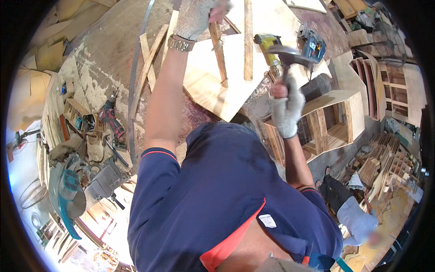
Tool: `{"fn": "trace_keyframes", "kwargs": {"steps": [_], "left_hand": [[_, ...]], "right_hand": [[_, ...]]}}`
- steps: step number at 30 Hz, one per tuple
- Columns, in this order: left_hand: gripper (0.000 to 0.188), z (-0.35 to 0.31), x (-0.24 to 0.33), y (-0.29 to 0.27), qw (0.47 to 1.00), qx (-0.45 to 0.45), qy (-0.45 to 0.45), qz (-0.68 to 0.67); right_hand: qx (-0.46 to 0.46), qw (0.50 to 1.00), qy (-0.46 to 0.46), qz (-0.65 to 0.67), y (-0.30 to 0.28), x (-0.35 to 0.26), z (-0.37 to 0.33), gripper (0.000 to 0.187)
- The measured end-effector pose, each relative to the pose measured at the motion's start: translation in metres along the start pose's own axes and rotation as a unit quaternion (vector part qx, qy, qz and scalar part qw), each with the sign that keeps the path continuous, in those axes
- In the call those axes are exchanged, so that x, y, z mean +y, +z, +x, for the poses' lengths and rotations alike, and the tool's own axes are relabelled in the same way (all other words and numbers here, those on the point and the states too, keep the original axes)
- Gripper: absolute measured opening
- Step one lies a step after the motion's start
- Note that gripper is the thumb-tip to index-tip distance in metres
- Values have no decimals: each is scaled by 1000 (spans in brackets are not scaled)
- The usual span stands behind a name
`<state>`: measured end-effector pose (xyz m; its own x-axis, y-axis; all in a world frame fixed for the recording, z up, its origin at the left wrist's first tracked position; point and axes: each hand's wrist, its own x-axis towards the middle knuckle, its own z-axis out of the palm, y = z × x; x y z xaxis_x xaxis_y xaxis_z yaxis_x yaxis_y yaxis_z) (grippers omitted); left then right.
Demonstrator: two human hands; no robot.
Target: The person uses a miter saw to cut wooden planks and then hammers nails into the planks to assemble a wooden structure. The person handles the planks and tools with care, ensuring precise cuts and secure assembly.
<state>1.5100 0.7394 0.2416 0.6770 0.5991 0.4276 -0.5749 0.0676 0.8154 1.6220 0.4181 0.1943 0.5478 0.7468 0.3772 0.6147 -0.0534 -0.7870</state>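
My left hand, in a pale work glove with bare fingertips and a metal watch at the wrist, is closed at the upper end of a narrow wooden strip. That strip lies over a light plywood sheet. My right hand, gloved too, grips a hammer by its handle, the blurred head raised above the work surface. Close to the hammer lie a yellow-green air nailer and a blue jigsaw. Another wooden strip rests on the plywood right of the held one.
Loose strips and a long metal rule lie at left, near a red-black drill. A teal circular-bladed saw stands lower left. An open wooden frame is at right; another person is lower right.
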Motion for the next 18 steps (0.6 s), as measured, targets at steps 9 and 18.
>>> {"fn": "trace_keyframes", "kwargs": {"steps": [9, 18], "left_hand": [[39, -6, -6, -1, 999, -4, 29, -34], [22, -5, 2, 9, 1000, 13, -9, -25]], "right_hand": [[-349, 886, 77, -295, 83, 72, -60, 26], [-192, 973, 46, -121, 44, 1, -10, 19]]}}
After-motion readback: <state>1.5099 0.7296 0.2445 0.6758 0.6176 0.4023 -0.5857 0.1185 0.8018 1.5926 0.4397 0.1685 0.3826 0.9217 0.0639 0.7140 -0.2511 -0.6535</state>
